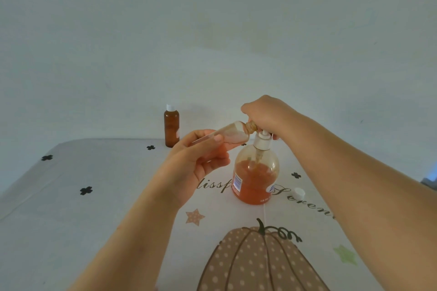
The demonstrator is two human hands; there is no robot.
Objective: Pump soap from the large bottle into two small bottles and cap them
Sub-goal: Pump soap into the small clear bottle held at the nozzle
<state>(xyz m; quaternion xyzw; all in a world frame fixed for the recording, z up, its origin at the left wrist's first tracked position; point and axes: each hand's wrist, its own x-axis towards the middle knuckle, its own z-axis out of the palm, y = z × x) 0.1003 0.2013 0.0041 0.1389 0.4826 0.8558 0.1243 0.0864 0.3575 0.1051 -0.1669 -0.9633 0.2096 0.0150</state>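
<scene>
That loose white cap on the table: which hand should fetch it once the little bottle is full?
Probably the right hand: the cap lies on its side of the big bottle, and the left hand is holding the small bottle.

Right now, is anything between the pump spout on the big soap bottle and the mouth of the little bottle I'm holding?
Nothing visible. The left hand tilts the small clear bottle so its open neck meets the white pump of the large orange soap bottle, with the right hand on top. The exact contact is partly hidden.

Half-full orange large bottle (256, 172) stands upright; tilted small bottle (233, 135) meets its pump.
</scene>
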